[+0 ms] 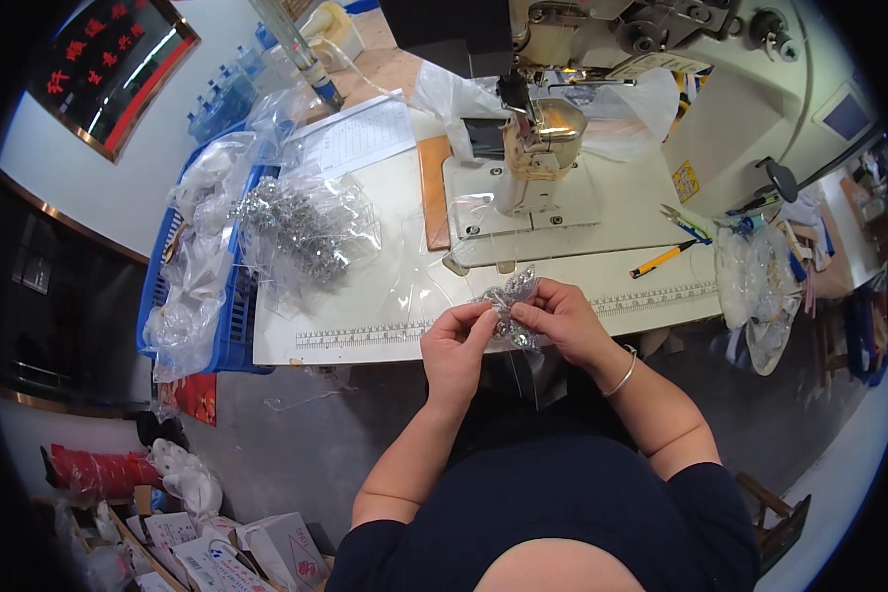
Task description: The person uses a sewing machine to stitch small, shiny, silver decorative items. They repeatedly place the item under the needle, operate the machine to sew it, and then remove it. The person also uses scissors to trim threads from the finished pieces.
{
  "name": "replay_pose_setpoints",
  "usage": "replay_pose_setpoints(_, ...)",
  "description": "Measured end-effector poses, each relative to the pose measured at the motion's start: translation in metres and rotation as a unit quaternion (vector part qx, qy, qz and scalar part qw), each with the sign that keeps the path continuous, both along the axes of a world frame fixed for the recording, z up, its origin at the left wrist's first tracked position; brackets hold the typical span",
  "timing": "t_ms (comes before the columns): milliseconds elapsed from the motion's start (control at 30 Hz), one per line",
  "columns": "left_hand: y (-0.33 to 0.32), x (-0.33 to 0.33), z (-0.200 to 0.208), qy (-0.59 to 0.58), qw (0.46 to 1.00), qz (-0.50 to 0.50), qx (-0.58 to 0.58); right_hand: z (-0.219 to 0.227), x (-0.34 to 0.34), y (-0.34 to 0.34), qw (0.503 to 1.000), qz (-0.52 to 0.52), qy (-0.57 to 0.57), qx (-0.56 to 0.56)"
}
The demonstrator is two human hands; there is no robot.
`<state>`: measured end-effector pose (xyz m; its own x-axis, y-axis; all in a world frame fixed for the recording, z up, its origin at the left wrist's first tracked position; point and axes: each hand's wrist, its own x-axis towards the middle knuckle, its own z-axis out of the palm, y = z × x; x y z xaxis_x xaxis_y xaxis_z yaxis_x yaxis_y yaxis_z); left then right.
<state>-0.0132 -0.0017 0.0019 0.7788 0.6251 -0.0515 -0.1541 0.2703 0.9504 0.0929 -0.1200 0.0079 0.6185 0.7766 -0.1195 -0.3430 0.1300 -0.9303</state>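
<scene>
Between my two hands, just above the table's front edge, is a small silvery, glittering ornament (515,303) with winged or leaf-like ends. My left hand (456,338) pinches its left side between thumb and fingers. On its right side, my right hand (562,318) grips it with thumb and forefinger; a bangle circles that wrist. Thin pale threads hang below the ornament. Beyond my hands stands a sewing machine (548,148) on a white base plate. A pile of similar silvery pieces (306,232) lies on clear plastic to the left.
The white table (365,296) has rulers along its front edge. At right lie a yellow-black cutter (661,259), snips (686,224) and a plastic bag (747,266). A blue basket (242,306) with bagged items adjoins the left edge. Paper sheets (355,136) lie behind the silvery pile.
</scene>
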Motion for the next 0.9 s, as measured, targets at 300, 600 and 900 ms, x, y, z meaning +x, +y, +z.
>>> replay_pose_setpoints(300, -0.003, -0.002, 0.003, 0.018, 0.997, 0.009, 0.068, 0.003, 0.000, -0.005, 0.997, 0.001, -0.057, -0.047)
replay_pose_setpoints(600, 0.002, 0.001, 0.002, 0.013, 0.999, -0.007, 0.034, -0.006, 0.003, -0.006, 0.999, 0.003, 0.002, -0.036)
replay_pose_setpoints(900, 0.007, 0.004, 0.005, 0.022, 0.997, -0.068, -0.010, -0.014, 0.007, -0.005, 0.988, 0.014, 0.141, 0.064)
